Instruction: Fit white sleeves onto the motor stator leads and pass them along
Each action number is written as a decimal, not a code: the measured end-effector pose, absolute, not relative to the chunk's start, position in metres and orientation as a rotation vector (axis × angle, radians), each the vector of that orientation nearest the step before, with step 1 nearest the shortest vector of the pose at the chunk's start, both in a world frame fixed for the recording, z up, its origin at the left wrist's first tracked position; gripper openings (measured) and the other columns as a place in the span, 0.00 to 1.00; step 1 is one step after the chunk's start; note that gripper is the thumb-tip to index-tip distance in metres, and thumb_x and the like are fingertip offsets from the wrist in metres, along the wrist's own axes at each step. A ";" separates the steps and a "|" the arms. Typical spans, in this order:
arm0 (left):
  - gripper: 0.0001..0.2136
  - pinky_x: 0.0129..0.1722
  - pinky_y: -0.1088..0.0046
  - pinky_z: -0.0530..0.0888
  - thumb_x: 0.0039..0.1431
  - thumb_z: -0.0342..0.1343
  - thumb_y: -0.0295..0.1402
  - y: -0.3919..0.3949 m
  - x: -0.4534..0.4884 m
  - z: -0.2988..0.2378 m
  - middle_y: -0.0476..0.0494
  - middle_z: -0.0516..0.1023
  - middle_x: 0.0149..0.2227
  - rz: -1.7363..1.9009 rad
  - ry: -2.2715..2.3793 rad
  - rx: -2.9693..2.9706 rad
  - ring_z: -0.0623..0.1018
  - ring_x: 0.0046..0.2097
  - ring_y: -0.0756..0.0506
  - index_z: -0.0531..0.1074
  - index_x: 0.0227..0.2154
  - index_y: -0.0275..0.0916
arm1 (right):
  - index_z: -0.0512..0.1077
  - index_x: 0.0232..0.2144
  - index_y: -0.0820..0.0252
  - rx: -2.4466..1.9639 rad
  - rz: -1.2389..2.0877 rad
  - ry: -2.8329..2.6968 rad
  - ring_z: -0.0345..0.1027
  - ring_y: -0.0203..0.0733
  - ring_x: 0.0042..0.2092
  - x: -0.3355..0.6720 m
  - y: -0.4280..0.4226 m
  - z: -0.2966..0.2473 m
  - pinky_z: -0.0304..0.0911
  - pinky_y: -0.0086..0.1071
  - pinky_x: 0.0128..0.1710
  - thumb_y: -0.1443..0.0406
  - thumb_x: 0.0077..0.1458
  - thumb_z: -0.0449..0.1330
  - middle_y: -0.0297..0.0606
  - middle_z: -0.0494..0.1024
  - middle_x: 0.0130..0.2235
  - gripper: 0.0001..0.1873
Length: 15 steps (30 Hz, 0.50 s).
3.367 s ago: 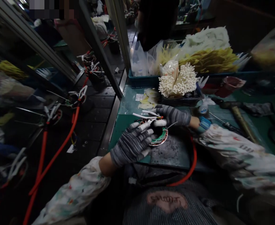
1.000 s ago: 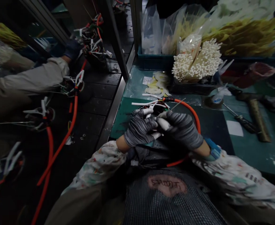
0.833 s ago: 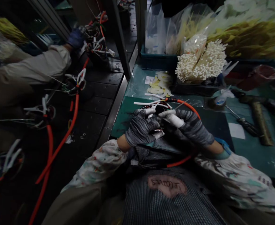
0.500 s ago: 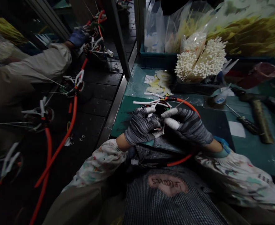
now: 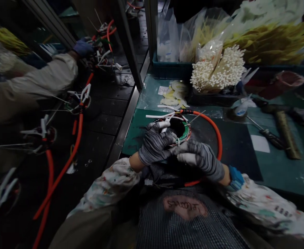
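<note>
A round wound coil (image 5: 181,128) with green and red edging and white sleeved leads lies at the near edge of the green mat (image 5: 276,162). An orange cable (image 5: 214,125) loops from it round to my lap. My left hand (image 5: 155,143), in a grey striped glove, is closed over the coil's near left rim. My right hand (image 5: 198,158), gloved the same, is curled at the coil's near right rim, fingers pinched against a thin tie there. The two hands touch at the fingertips.
A bundle of white sleeves (image 5: 218,71) and yellow strips (image 5: 268,41) fill a blue tray behind. A hammer (image 5: 283,126), a screwdriver (image 5: 267,133) and a tape roll (image 5: 241,109) lie right. On the dark conveyor (image 5: 107,103) left, another person's gloved hand (image 5: 83,46) works at coils with orange cables.
My right hand has dropped from above the coil to its near right rim, uncovering the coil's opening. My left hand stayed put. The other person's hand shifted slightly on the conveyor.
</note>
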<state>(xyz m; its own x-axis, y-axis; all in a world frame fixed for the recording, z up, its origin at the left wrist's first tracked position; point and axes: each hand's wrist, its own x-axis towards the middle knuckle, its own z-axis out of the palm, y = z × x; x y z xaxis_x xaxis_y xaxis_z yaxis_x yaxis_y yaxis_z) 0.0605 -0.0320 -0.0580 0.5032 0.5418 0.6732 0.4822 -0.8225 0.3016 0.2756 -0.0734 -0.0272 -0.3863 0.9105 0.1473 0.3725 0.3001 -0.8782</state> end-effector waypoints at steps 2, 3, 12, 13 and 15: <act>0.08 0.59 0.53 0.74 0.61 0.66 0.42 -0.033 0.062 -0.059 0.45 0.84 0.42 1.243 0.956 2.644 0.78 0.59 0.36 0.79 0.37 0.45 | 0.82 0.37 0.48 -1.189 0.910 -1.868 0.81 0.49 0.44 0.262 -0.062 -0.023 0.77 0.41 0.45 0.57 0.65 0.62 0.35 0.85 0.38 0.09; 0.07 0.59 0.53 0.74 0.62 0.65 0.42 -0.034 0.062 -0.059 0.44 0.84 0.42 1.251 0.992 2.633 0.77 0.59 0.36 0.79 0.37 0.45 | 0.82 0.37 0.48 -1.213 0.825 -1.824 0.80 0.51 0.47 0.255 -0.056 -0.023 0.76 0.43 0.48 0.57 0.65 0.62 0.37 0.85 0.40 0.09; 0.19 0.68 0.44 0.70 0.61 0.68 0.45 -0.076 0.049 -0.069 0.42 0.71 0.65 1.310 1.239 2.324 0.67 0.70 0.32 0.74 0.53 0.50 | 0.72 0.44 0.52 -1.339 0.229 -1.357 0.77 0.47 0.47 0.336 -0.026 -0.032 0.73 0.47 0.55 0.60 0.68 0.60 0.40 0.81 0.44 0.05; 0.24 0.69 0.41 0.69 0.63 0.66 0.49 -0.082 0.043 -0.072 0.39 0.65 0.70 1.338 1.301 2.148 0.66 0.71 0.31 0.71 0.58 0.50 | 0.72 0.45 0.52 -1.378 0.179 -1.361 0.77 0.48 0.49 0.364 -0.024 -0.036 0.71 0.46 0.56 0.60 0.67 0.61 0.42 0.81 0.46 0.06; 0.30 0.70 0.39 0.69 0.70 0.56 0.53 -0.083 0.031 -0.075 0.36 0.59 0.75 1.262 1.333 1.853 0.65 0.73 0.29 0.62 0.69 0.49 | 0.72 0.45 0.50 -1.543 0.090 -1.385 0.76 0.46 0.48 0.419 -0.017 -0.044 0.70 0.43 0.54 0.58 0.66 0.62 0.47 0.82 0.48 0.08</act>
<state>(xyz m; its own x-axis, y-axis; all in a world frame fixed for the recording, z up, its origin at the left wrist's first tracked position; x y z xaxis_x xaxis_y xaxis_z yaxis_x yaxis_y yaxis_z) 0.0315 -0.0833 -0.0753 0.0782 0.9217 0.3800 0.4295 -0.3751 0.8215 0.4193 -0.0168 -0.0444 0.3368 0.7740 0.5362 0.6979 0.1771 -0.6940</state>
